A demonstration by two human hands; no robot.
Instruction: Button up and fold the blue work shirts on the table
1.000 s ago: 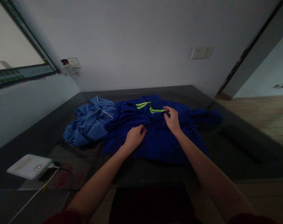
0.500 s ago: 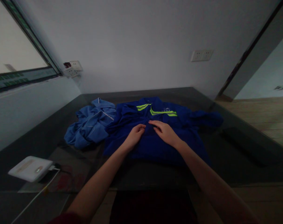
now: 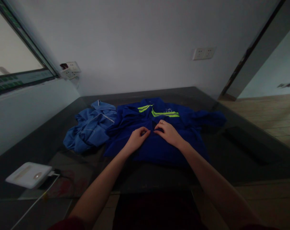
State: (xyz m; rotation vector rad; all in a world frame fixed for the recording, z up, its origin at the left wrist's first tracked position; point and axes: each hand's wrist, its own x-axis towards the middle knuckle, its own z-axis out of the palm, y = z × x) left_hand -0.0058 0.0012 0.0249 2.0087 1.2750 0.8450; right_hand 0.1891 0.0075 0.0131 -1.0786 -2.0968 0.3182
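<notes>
A dark blue work jacket point(image 3: 168, 145) with yellow-green reflective stripes lies spread on the dark table, its collar towards the wall. My left hand point(image 3: 137, 138) is closed at the middle of the jacket's front, thumb and fingertips pinching the cloth. Just across from it, my right hand point(image 3: 167, 131) pinches the other side of the front opening, fingers bent. A small gap separates the two sets of fingertips. Left of the jacket, a crumpled lighter blue garment point(image 3: 89, 127) with white piping lies against its sleeve.
A white box-shaped device point(image 3: 30, 175) with a white cable sits at the table's left front. At the right lies a long dark object point(image 3: 250, 143). The table point(image 3: 183, 92) meets the wall, where sockets point(image 3: 204, 53) are mounted.
My right hand's fingers have bent from nearly straight into a pinch on the cloth. My left hand stays at the jacket's front, its fingertips slightly lower. The view has shifted a little.
</notes>
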